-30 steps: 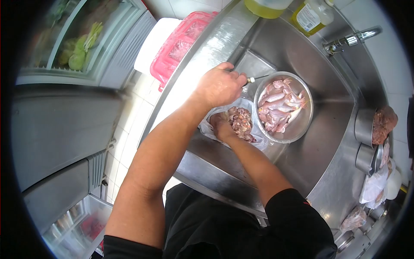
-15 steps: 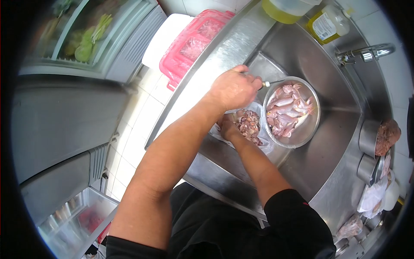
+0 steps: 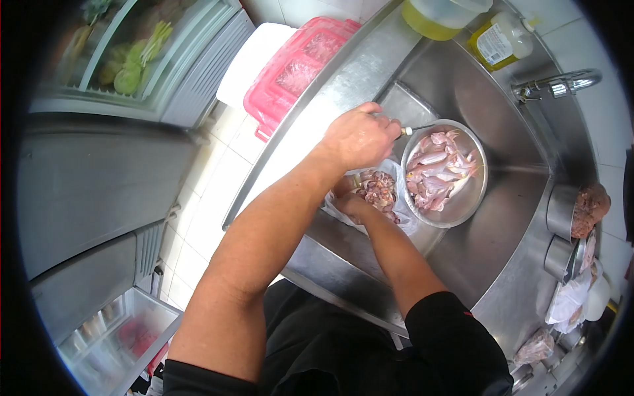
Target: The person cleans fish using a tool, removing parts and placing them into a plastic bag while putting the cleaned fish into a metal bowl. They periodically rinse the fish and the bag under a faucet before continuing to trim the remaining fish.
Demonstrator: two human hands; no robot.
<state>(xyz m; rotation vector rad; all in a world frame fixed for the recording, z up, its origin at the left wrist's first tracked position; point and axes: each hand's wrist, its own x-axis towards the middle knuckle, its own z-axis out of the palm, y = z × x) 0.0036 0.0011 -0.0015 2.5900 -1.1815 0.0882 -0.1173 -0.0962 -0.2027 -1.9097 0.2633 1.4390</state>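
Note:
My left hand point(image 3: 362, 135) is closed around a slim tool point(image 3: 407, 131), which has a pale collar and a thin metal end pointing at the bowl's rim. Most of the tool is hidden in the fist. Lower down, my right hand point(image 3: 350, 202) is at the left side of a white plastic bag point(image 3: 408, 223) that holds fish scraps point(image 3: 378, 189). Its fingers look curled in, partly hidden by my left forearm. Right of the bag stands a round metal bowl point(image 3: 484, 178) with several pinkish cleaned fish point(image 3: 437, 171). Bag and bowl are in the steel sink point(image 3: 505, 228).
A tap point(image 3: 558, 84), a yellow soap bottle point(image 3: 500, 43) and a tub of yellow liquid point(image 3: 432, 23) line the back. Metal containers point(image 3: 561, 210), one with minced meat point(image 3: 590, 210), stand right. A red-lidded box point(image 3: 297, 69) and an open drawer point(image 3: 132, 336) are left.
My right hand has shifted slightly within the bag's left side. My left hand and its tool stay almost still; the whole view has moved a little.

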